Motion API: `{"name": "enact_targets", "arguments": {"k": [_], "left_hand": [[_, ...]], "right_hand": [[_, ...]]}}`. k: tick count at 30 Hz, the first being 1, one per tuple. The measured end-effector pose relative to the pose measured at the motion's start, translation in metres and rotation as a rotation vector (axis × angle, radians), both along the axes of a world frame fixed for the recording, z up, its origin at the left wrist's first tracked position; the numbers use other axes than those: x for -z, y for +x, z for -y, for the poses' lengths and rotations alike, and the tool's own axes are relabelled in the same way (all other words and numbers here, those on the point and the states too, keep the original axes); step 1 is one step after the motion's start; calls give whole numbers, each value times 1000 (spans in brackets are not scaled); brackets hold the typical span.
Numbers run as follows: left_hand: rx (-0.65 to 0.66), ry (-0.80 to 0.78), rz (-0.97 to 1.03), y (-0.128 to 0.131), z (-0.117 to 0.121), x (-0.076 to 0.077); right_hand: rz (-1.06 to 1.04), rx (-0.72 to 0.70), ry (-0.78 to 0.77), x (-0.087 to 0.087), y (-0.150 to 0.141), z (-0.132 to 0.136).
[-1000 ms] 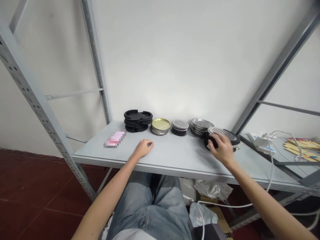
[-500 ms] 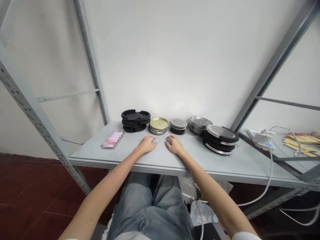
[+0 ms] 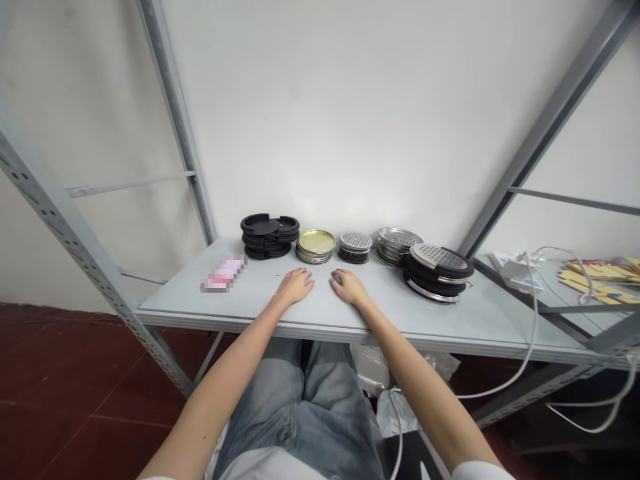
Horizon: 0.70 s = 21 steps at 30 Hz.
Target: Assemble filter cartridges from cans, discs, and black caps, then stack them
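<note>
My left hand (image 3: pixel 295 286) rests palm down on the grey tabletop (image 3: pixel 320 313), fingers loosely apart and holding nothing. Across a small gap, my right hand (image 3: pixel 349 287) lies flat in the same way, thumb toward the left. Beyond my left hand stand a pile of round black frames (image 3: pixel 269 237) and a stack of gold-coloured discs (image 3: pixel 316 245). Behind my right hand is a stack of small perforated metal grater discs (image 3: pixel 355 247). Larger grater discs (image 3: pixel 397 245) are piled to its right, and black-rimmed round graters (image 3: pixel 439 270) are stacked nearest the right side.
A pixelated pink item (image 3: pixel 223 274) lies at the left. Metal shelf posts (image 3: pixel 175 113) rise on both sides. A white adapter (image 3: pixel 520 270) with cables and flat yellow pieces (image 3: pixel 600 277) are on the right-hand shelf. Plastic bags (image 3: pixel 395 410) sit below the table.
The head view has shifted slightly, so the table and stacks appear a little higher. Both hands stay at the same place on the table.
</note>
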State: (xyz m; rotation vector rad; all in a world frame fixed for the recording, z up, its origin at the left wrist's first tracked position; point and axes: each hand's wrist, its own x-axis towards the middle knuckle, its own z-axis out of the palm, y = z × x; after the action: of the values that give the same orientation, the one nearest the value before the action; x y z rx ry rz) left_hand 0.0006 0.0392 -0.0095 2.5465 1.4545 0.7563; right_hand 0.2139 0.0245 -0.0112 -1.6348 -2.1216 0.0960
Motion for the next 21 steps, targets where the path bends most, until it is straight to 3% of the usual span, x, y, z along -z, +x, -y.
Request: {"name": "enact_targets", "arguments": {"k": [17, 21], "left_hand": [[-19, -29, -52, -1, 2, -2], [-12, -19, -22, -2, 3, -2]], "right_hand": [[18, 35, -5, -2, -2, 4], [-11, 61, 108, -11, -9, -1]]}}
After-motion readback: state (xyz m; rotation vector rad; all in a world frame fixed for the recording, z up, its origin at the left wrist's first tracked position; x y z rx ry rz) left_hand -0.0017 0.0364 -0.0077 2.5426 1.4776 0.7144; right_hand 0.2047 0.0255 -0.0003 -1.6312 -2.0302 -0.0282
